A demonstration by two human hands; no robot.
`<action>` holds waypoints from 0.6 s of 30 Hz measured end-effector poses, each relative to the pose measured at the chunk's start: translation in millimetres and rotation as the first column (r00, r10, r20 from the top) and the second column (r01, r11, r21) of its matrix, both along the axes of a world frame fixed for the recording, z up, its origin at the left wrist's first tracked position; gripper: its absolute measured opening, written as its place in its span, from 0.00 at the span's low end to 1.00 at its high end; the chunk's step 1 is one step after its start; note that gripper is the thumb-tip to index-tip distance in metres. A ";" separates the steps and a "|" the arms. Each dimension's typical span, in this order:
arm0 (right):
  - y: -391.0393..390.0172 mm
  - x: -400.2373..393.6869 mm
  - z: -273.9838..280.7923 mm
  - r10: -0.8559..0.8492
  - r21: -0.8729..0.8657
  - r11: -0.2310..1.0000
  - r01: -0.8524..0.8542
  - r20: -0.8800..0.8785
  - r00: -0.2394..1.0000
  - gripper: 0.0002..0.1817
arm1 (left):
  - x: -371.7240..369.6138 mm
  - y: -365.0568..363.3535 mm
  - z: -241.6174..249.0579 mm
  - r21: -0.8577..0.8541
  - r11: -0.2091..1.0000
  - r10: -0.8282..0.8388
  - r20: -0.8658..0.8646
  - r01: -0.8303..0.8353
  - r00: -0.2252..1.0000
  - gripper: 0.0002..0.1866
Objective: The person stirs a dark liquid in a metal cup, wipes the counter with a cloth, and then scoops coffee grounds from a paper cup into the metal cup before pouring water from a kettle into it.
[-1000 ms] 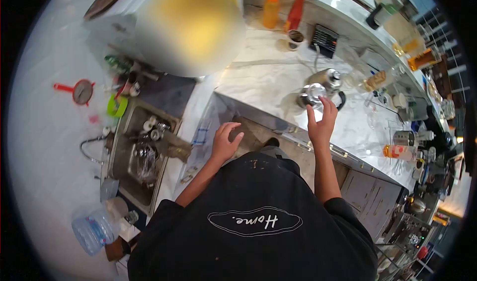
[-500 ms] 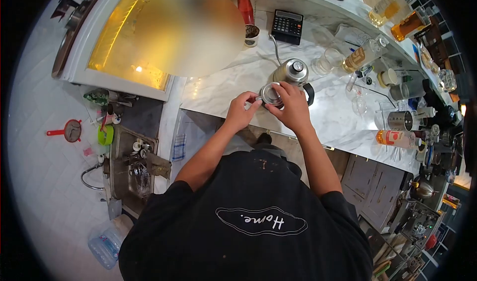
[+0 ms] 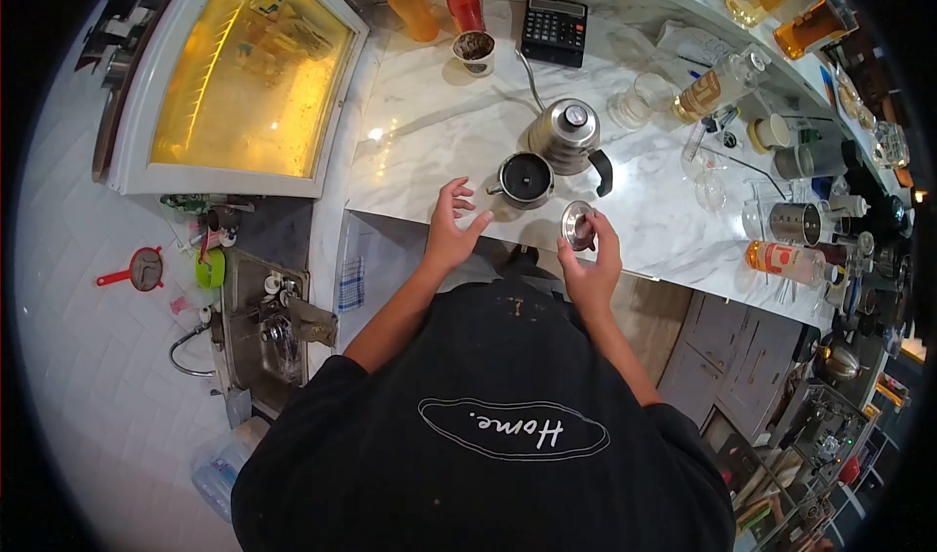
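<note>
My right hand (image 3: 595, 259) pinches a round shiny metal lid (image 3: 578, 226) between thumb and fingers, held tilted near the counter's front edge. To its left stands a small metal cup (image 3: 525, 180) with a side handle; its top is uncovered and dark contents show inside. My left hand (image 3: 459, 228) is open beside the cup, fingers apart and curved toward it, holding nothing. Just behind the cup is a steel gooseneck kettle (image 3: 566, 137) with a black handle, its lid on and its thin spout pointing away.
Farther back on the marble counter (image 3: 420, 142) are a calculator (image 3: 554, 31), a paper cup of dark grounds (image 3: 474, 52) and an orange bottle (image 3: 411, 7). Glasses and bottles crowd the right, including a glass bottle (image 3: 720, 86). A yellow-lit fridge (image 3: 254, 83) and a sink (image 3: 249, 327) are left.
My right hand has lifted the round metal lid off the cup and moved it right and nearer me. My left hand has let go and drawn back to the left.
</note>
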State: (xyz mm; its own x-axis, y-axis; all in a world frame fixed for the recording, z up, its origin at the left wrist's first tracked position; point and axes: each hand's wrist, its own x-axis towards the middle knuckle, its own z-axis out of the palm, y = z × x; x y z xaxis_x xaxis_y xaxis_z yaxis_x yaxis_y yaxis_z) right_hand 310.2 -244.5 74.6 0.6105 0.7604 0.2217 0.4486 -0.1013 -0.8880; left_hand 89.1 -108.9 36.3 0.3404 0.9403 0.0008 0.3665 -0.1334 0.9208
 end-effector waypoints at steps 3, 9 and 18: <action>-14.7 7.6 -44.3 0.075 -0.218 0.976 -0.006 0.309 0.948 0.32 | -5.9 -5.4 -9.5 -0.026 1.000 -0.002 -0.003 0.002 1.000 0.39; -5.8 7.4 -78.1 0.233 -0.319 0.945 -0.073 0.500 0.834 0.29 | 3.7 1.9 7.0 0.029 0.999 -0.032 0.043 0.031 0.999 0.32; 4.0 8.5 -66.4 0.210 -0.274 0.958 -0.084 0.472 0.856 0.35 | 25.6 17.1 40.4 0.076 0.997 -0.025 0.007 0.024 1.000 0.13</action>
